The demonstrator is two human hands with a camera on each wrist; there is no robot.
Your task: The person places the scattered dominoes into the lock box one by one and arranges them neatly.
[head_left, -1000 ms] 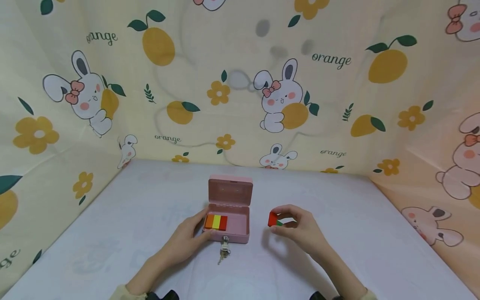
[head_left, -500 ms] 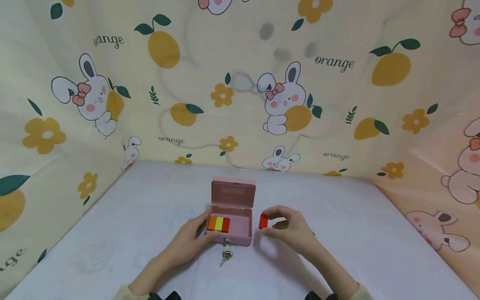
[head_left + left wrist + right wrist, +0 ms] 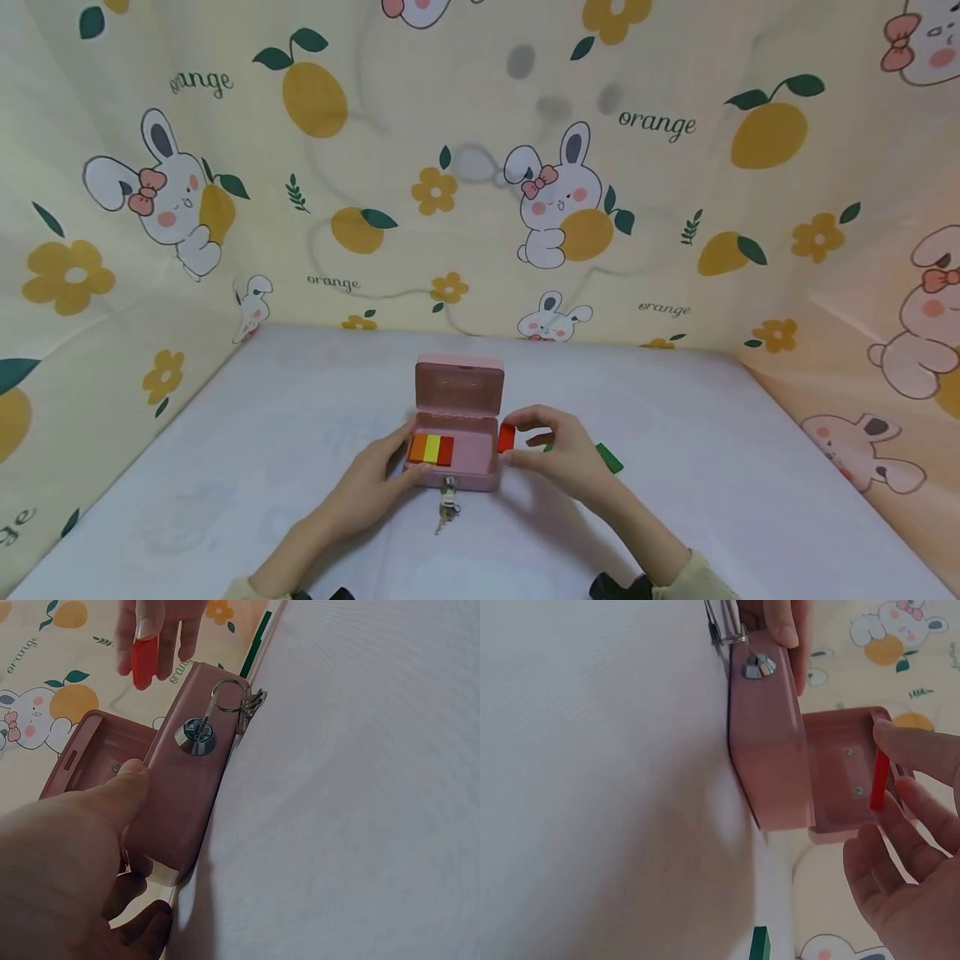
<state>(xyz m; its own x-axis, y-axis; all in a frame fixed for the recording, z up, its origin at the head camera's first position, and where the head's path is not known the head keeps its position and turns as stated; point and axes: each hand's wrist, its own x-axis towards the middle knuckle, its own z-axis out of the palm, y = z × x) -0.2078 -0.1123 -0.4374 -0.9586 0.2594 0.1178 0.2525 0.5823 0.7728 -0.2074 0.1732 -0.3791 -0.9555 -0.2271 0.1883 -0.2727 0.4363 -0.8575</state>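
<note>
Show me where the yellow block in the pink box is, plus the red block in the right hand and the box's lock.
Yellow block (image 3: pixel 432 449): head view, middle of its visible face.
Held red block (image 3: pixel 880 781): right wrist view, middle of its visible side.
Lock (image 3: pixel 196 739): left wrist view, its metal body.

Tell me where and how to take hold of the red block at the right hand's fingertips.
Best, I'd say, by its two opposite ends, coming from its right, as the right hand pinches the red block. It is slim and elongated, so end grips leave its left face free toward the pink box.
</note>
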